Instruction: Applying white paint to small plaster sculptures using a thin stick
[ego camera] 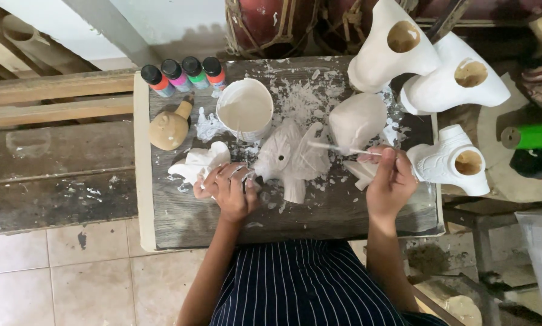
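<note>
Centrally, the left hand [228, 192] grips the near end of a white plaster figure [290, 158] lying on the wooden surface [319, 217], while the right hand [390, 181] is closed around a thin brush [343, 148] whose tip reaches over the figure. Behind stand a white paint cup [245, 108], four coloured paint bottles [183, 76] and a crumpled white rag [199, 164]; other white castings [452, 158] sit to the right.

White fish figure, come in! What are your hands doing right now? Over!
Left hand steadies white fish figure at its nose. Right hand holds thin brush over it. White paint cup stands just behind, nothing blocking.
</note>
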